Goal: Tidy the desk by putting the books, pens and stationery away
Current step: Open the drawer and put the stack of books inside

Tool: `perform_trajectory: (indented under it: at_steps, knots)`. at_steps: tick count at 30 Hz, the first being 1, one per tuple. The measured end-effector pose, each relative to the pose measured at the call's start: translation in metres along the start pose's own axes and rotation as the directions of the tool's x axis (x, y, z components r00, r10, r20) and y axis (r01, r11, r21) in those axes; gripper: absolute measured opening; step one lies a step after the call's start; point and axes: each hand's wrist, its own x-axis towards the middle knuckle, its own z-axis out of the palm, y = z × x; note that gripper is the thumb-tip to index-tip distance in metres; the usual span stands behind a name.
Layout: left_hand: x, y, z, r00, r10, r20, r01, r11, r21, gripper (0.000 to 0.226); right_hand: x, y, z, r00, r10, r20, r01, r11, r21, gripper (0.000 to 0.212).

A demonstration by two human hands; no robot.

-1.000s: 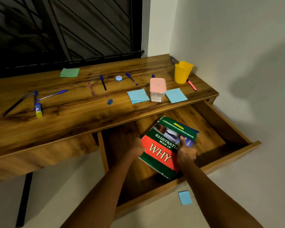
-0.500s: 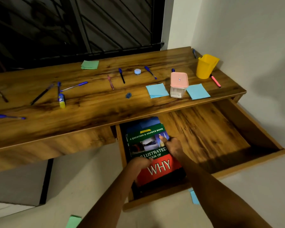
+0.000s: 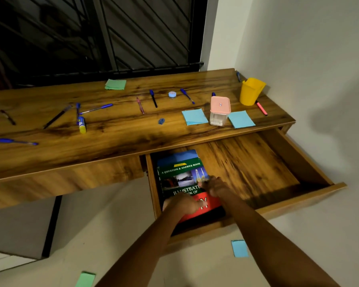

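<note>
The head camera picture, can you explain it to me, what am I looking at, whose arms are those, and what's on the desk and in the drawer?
This is one view from a camera worn on a person's head, looking down at their own bare arms. Both hands reach into an open drawer under a wooden desk. The left hand and right hand rest on a green and red book lying at the drawer's left end; the blur hides whether they grip it. On the desk lie scattered pens, a glue stick, blue sticky notes, a pink-lidded box and a yellow cup.
</note>
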Motion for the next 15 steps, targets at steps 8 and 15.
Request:
perform_trajectory:
  at_steps: [8, 15]
  knots:
    - [-0.022, -0.02, 0.01, 0.95, 0.267, 0.165, -0.313, 0.798, 0.514, 0.126, -0.052, 0.004, -0.051, 0.756, -0.01, 0.655, 0.169, 0.969, -0.181, 0.13]
    - [-0.015, -0.033, 0.015, 0.878, 0.476, -0.052, -0.347, 0.707, 0.616, 0.127, -0.067, -0.005, -0.015, 0.861, 0.019, 0.508, 0.293, 0.798, -0.527, 0.125]
